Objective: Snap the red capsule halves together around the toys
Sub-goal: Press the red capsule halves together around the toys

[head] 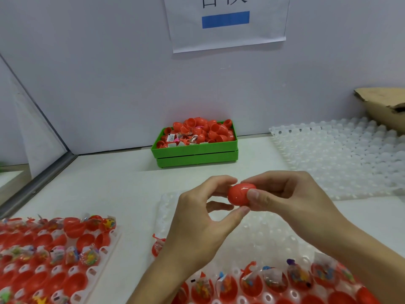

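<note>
A closed red capsule [239, 193] is held above the table between both hands. My left hand [201, 220] pinches its left end with thumb and fingertips. My right hand [291, 198] grips its right end, thumb on the front. Below them lies a clear plastic tray [258, 233] whose near rows hold red capsule halves with bagged toys [271, 281]. A second tray [54, 260] at the left holds more red halves and bagged toys.
A green bin [195, 152] of loose red halves and toy bags stands at the back against the wall. A clear tray [341, 154] with nothing in its cups lies at the right, with a cardboard box [385, 106] behind it. A paper sign [225, 23] hangs on the wall.
</note>
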Action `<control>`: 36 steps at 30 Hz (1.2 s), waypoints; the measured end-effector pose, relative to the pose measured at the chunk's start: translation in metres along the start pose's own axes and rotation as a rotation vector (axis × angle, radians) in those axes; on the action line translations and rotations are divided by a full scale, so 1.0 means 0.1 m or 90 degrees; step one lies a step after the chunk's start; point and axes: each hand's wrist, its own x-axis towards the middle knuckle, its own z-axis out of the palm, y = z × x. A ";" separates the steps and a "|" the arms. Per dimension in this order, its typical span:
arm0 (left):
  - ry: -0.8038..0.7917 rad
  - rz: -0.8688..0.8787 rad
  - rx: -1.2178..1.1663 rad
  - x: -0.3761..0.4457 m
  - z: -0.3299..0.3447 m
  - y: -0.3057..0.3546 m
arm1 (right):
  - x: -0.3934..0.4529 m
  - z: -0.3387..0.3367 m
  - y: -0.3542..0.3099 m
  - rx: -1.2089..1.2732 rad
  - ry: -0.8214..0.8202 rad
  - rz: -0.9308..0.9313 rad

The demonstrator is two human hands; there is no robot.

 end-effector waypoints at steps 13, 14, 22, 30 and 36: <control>0.034 0.015 -0.041 0.00 -0.03 0.05 | 0.00 0.02 0.00 0.091 -0.011 0.035; 0.030 0.017 -0.038 0.00 -0.03 0.05 | 0.00 0.02 -0.01 0.090 -0.005 0.033; 0.017 0.008 -0.076 -0.01 -0.03 0.07 | -0.01 0.04 -0.02 0.107 -0.002 0.033; 0.018 -0.004 -0.083 0.00 -0.04 0.05 | -0.01 0.03 -0.02 0.100 -0.008 0.026; 0.015 -0.005 -0.078 0.00 -0.05 0.02 | -0.03 0.02 -0.04 0.072 0.004 0.024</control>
